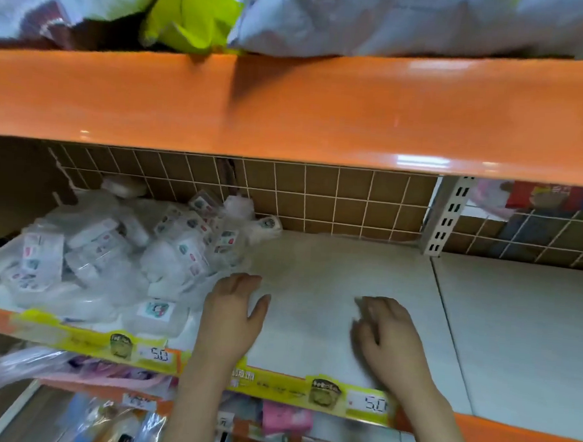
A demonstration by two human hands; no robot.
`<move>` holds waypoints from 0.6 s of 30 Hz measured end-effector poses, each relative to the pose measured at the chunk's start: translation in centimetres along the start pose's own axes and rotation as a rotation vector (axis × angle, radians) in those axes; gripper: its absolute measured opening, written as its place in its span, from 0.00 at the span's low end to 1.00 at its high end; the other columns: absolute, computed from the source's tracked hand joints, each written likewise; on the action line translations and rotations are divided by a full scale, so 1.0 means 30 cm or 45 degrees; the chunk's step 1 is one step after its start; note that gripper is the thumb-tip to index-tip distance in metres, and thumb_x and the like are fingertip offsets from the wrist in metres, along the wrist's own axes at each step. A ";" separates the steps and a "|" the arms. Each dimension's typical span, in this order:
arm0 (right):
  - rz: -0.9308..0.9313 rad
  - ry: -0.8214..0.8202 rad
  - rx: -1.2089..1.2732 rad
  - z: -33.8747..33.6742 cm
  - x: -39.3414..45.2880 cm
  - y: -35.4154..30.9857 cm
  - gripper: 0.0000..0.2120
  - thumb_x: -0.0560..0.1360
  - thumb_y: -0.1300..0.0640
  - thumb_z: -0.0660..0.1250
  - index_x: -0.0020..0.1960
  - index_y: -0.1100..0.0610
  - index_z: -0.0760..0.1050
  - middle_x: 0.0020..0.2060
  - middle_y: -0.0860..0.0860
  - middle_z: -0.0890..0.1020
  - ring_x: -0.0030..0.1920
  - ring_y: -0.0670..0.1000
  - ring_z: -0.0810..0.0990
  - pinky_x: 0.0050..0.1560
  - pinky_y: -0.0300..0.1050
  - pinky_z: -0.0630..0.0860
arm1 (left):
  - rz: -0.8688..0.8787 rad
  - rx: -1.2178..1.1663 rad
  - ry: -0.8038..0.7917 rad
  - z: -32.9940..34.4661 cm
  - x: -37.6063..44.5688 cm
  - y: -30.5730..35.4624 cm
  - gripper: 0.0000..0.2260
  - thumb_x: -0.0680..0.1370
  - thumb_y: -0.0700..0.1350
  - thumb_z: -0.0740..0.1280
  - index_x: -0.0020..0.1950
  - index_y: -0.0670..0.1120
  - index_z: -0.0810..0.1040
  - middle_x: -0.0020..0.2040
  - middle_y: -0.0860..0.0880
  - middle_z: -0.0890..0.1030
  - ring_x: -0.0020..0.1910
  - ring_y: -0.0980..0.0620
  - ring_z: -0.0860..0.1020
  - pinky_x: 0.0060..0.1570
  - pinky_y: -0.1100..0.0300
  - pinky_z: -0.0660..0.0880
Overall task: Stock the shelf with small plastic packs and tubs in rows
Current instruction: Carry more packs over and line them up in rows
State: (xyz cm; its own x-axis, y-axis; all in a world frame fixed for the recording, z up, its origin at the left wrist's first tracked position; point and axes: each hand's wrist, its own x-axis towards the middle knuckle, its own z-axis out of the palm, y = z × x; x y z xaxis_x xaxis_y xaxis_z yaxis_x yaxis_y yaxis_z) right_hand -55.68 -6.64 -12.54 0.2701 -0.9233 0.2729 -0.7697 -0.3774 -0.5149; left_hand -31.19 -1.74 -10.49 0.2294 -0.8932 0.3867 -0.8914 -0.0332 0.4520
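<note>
The small plastic packs and tubs (117,254) lie in a loose, tumbled heap on the white shelf (331,274), just to the left of my left hand (231,314) and running back from there toward the mesh. None of them stands in a row yet, so I judge the stocking has hardly begun. The nearest one, a flat tub with a printed label (156,316), lies close to my left wrist at the shelf's front edge.

My left hand is flat, palm down, fingers straight and together, its outer edge close to the heap; whether it touches the wrapping I cannot tell. My right hand (387,329) is also palm down over the bare shelf, well apart from the packs, its fingers relaxed and a little blurred. Neither hand holds anything. Laid like this, they seem to frame the free stretch between and beyond them where rows could go.

Ahead of my fingertips is the wire mesh back panel (318,198), which would stop a row at the rear. Above my hands the orange upper shelf (290,108) hangs low, carrying soft bags (193,16), so reaching in is cramped. Under my wrists runs the yellow price strip (273,387). Right of my right hand stands a slotted upright post (449,220), with another bare shelf board past it.
</note>
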 end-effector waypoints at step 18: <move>0.148 0.048 0.018 -0.001 0.027 -0.010 0.21 0.72 0.52 0.56 0.60 0.59 0.77 0.52 0.56 0.79 0.54 0.58 0.75 0.53 0.45 0.71 | 0.198 0.027 -0.162 0.033 0.071 0.019 0.17 0.73 0.54 0.58 0.48 0.43 0.80 0.45 0.44 0.80 0.45 0.39 0.78 0.42 0.50 0.76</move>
State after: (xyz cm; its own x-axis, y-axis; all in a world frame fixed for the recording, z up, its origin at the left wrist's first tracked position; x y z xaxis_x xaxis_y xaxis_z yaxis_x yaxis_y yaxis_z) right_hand -55.25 -7.25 -12.15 0.1575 -0.9576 0.2413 -0.7861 -0.2694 -0.5562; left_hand -31.60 -4.11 -10.18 0.0387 -0.9377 0.3453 -0.9206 0.1009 0.3772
